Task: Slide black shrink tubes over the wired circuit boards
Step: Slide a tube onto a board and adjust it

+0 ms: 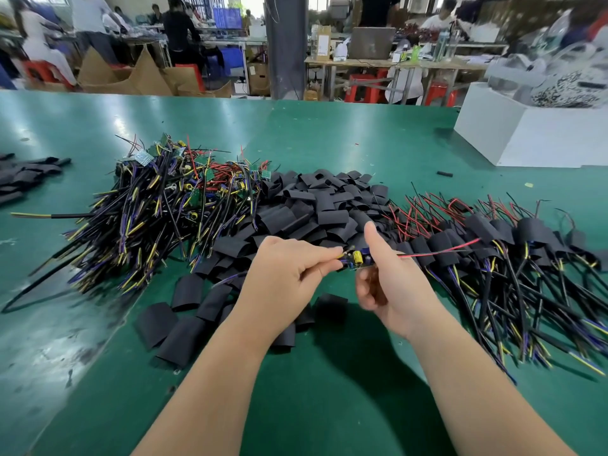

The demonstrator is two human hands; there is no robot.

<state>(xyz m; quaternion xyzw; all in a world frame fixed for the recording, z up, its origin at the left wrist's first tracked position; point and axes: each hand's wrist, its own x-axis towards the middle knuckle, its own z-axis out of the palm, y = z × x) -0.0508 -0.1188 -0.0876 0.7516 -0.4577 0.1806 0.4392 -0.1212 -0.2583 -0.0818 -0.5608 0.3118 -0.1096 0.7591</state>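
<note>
The left hand [289, 274] pinches the left end of a wired circuit board [357, 260] between thumb and curled fingers, above the near edge of the tube pile at table centre. The right hand [391, 284] meets the board's right end with the thumb straight and raised and the remaining fingers curled beneath. Motion blur prevents confirming whether these fingers grip the board. The board is small and dark blue and carries a yellow cylindrical capacitor [356, 257]. Yellow-tipped wires exit at the left-hand end. A thin red-and-black lead pair [444, 249] runs out to the right past the right thumb. No sleeve covers this board. Directly behind and below the hands lies a heap of loose shrink tubes [322, 205]: short, flattened, matt black sleeves, with several scattered toward the near edge. To the left of the heap is a pile of bare wired boards [171, 199], green and blue, with black, yellow and purple cables. To the right is a row of sleeved boards [510, 251], each wrapped in a black tube with red and black leads protruding. All piles rest on the green table mat [329, 373]. A second group of black tubes [23, 176] lies at the far left. At the right rear stands a white box [526, 136] holding clear plastic bags [559, 83], whose contents are blurred.
</note>
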